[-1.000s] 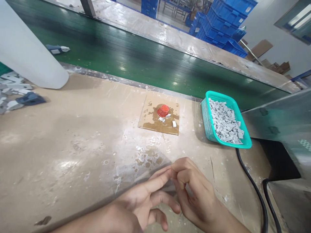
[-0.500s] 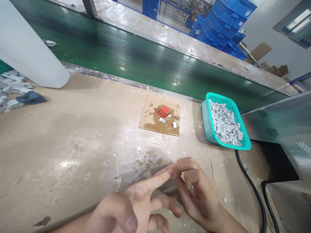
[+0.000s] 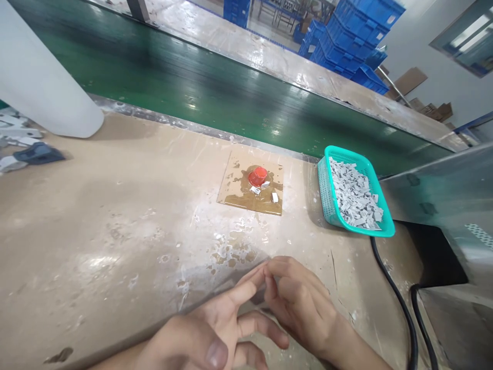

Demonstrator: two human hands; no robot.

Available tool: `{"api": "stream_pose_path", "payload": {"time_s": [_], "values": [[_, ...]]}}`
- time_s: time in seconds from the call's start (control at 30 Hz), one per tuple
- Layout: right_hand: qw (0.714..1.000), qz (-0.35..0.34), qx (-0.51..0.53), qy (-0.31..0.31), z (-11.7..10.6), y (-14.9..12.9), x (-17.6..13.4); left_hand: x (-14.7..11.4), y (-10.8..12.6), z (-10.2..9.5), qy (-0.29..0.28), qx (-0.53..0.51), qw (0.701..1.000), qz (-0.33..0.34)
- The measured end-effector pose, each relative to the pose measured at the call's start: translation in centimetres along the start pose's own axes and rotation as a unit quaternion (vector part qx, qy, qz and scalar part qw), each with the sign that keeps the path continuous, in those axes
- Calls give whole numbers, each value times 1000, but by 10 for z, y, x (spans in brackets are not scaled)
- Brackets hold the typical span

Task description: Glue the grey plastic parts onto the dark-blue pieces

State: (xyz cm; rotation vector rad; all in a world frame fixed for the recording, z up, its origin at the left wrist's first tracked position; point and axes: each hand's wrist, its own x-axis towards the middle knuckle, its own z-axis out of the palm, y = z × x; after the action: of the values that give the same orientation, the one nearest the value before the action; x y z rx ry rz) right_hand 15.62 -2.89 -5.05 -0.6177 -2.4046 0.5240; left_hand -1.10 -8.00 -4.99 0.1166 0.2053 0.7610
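Observation:
Palm up and fingers apart, my left hand (image 3: 221, 321) is low in the middle of the head view. My right hand (image 3: 302, 306) meets it from the right, its thumb and fingers pinched on the tip of the left index finger. No object shows between the two hands, though the very point of contact is hidden. Beyond them, a wet square board (image 3: 234, 198) lies on the bench. An upturned red cup-shaped piece (image 3: 257, 177) sits on it, with a few small white parts (image 3: 275, 197) beside it.
A turquoise basket (image 3: 326, 192) full of small grey-white parts stands at right. Black cables (image 3: 400, 303) run beside a metal housing. A green conveyor (image 3: 200, 97) crosses behind the brown bench (image 3: 108, 216). At left are a white slanted post (image 3: 73, 103) and grey parts (image 3: 17, 133).
My right fingers have drawn in closer around the left index fingertip. Both hands stay together in nearly the same place, and the view has shifted slightly.

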Motion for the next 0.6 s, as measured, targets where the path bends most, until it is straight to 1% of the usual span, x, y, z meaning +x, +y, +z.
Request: {"api": "stream_pose_path", "payload": {"time_s": [0.13,0.23,0.3,0.37,0.43,0.47,0.53,0.6], "values": [[999,-28,-24,-2,1,1,3,-2,2,3,-2,-33,999,-4],[999,-36,-14,-8,2,2,4,-3,3,2,1,-40,999,-14],[1000,-5,17,-7,1,3,4,-3,3,1,-5,-45,999,-15],[997,52,63,14,-2,3,5,-2,5,0,-6,-59,998,-9],[988,93,112,45,-7,1,7,-1,6,-1,9,-86,996,4],[985,99,131,52,-10,0,7,0,6,-2,25,-103,994,11],[984,83,152,47,-13,-3,9,0,6,-3,58,-131,989,21],[987,61,146,29,-15,-4,9,0,5,-3,84,-146,985,21]]}}
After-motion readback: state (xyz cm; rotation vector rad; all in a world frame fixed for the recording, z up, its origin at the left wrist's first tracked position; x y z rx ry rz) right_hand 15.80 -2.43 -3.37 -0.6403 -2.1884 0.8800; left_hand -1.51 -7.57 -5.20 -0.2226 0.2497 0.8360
